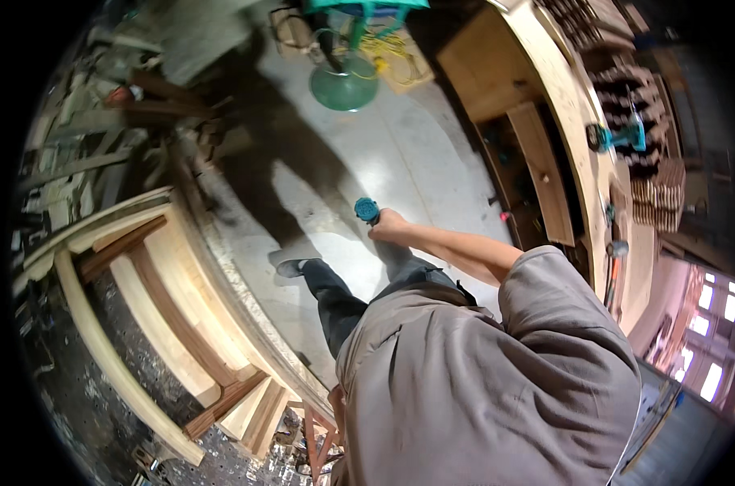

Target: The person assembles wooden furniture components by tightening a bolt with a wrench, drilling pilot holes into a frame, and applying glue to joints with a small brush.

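Note:
My right hand [390, 225] is closed around a teal tool [367, 210] with a round, ribbed end, held out in front of my body over the grey floor. The hand covers the rest of the tool, so its exact kind does not show. My left hand is out of sight. Beyond the held tool, a cordless drill [622, 137] in teal and black lies on the workbench [558, 61] to the right.
At left, a dark work table [68, 356] carries several curved and straight wooden pieces [159, 324]. A green round stand base [344, 83] and a yellow cord [392, 53] are on the floor ahead. A wooden drawer [543, 172] sticks out of the right bench.

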Action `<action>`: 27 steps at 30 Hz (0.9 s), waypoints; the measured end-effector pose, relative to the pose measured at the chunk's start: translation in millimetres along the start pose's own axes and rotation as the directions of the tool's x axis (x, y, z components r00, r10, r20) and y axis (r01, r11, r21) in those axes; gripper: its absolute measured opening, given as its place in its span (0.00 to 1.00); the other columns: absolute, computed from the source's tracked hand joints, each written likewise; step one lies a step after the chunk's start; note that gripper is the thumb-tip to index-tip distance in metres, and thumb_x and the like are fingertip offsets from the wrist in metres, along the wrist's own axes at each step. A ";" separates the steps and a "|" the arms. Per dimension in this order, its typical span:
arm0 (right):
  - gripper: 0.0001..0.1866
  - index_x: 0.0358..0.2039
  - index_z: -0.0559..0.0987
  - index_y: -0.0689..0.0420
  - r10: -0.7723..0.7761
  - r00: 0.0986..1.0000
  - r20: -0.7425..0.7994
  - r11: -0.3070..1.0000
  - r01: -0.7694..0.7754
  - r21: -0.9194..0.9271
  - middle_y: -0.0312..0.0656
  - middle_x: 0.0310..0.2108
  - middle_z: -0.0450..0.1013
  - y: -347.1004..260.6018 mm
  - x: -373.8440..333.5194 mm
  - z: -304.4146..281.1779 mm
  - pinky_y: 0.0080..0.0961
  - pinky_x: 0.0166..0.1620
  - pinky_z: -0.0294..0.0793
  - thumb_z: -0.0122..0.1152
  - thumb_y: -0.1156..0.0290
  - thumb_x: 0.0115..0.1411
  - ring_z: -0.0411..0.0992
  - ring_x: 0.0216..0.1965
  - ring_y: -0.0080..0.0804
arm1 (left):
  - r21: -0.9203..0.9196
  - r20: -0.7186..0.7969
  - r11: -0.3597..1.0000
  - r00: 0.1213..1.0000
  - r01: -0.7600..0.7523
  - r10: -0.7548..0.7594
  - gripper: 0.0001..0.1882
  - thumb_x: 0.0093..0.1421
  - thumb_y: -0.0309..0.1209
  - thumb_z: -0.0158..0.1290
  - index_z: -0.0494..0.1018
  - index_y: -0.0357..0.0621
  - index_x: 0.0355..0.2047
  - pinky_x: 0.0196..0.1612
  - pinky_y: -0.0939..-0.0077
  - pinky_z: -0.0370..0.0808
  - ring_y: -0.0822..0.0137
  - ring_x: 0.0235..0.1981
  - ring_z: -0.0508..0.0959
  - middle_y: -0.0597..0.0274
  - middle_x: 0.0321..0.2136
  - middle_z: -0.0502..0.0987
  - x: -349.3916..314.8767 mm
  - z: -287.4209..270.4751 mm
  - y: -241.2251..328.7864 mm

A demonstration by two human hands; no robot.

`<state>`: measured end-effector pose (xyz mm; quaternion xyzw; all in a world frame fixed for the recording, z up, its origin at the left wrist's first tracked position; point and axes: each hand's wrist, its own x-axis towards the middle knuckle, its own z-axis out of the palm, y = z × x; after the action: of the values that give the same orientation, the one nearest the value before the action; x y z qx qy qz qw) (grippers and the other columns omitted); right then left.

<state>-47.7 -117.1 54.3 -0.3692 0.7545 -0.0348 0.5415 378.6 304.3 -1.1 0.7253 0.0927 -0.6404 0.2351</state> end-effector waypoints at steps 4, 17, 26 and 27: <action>0.22 0.34 0.76 0.66 0.168 0.985 0.044 0.986 -0.168 -0.007 0.52 0.33 0.75 121.7 -10.1 -66.9 0.33 0.38 0.74 0.67 0.68 0.38 0.75 0.36 0.41 | 0.170 0.005 0.983 0.998 0.063 -0.065 0.03 0.59 0.26 0.48 0.71 0.43 0.29 0.24 0.75 0.69 0.69 0.22 0.72 0.65 0.22 0.72 -8.5 23.6 -25.3; 0.32 0.51 0.70 0.60 0.139 0.990 -0.038 0.982 -0.142 -0.124 0.50 0.33 0.74 400.2 -30.2 -146.7 0.34 0.40 0.74 0.60 0.71 0.41 0.74 0.35 0.41 | 0.478 0.261 0.756 0.894 -0.447 0.363 0.17 0.58 0.26 0.55 0.70 0.34 0.47 0.31 0.80 0.72 0.72 0.29 0.76 0.61 0.33 0.77 40.3 290.7 100.9; 0.32 0.58 0.68 0.36 0.160 0.967 -0.196 0.691 -0.252 -0.677 0.49 0.41 0.76 571.5 143.6 -206.2 0.42 0.45 0.74 0.55 0.69 0.50 0.74 0.44 0.48 | 0.496 0.198 0.861 0.952 0.109 -0.235 0.20 0.56 0.25 0.54 0.68 0.36 0.50 0.24 0.83 0.67 0.73 0.25 0.74 0.56 0.37 0.78 57.0 382.1 -94.3; 0.31 0.58 0.68 0.35 0.112 0.961 -0.254 0.662 -0.263 -0.702 0.49 0.41 0.76 605.0 172.1 -217.1 0.42 0.45 0.74 0.55 0.70 0.51 0.74 0.44 0.48 | 0.508 0.258 0.857 0.934 0.086 -0.246 0.20 0.57 0.25 0.54 0.68 0.35 0.50 0.22 0.83 0.67 0.73 0.22 0.73 0.55 0.36 0.78 66.1 391.5 -116.9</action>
<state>-569.2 143.7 -266.3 -0.4689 0.7874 0.2898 0.2761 -8.1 215.3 -118.5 0.6390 -0.0477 -0.7678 -0.0009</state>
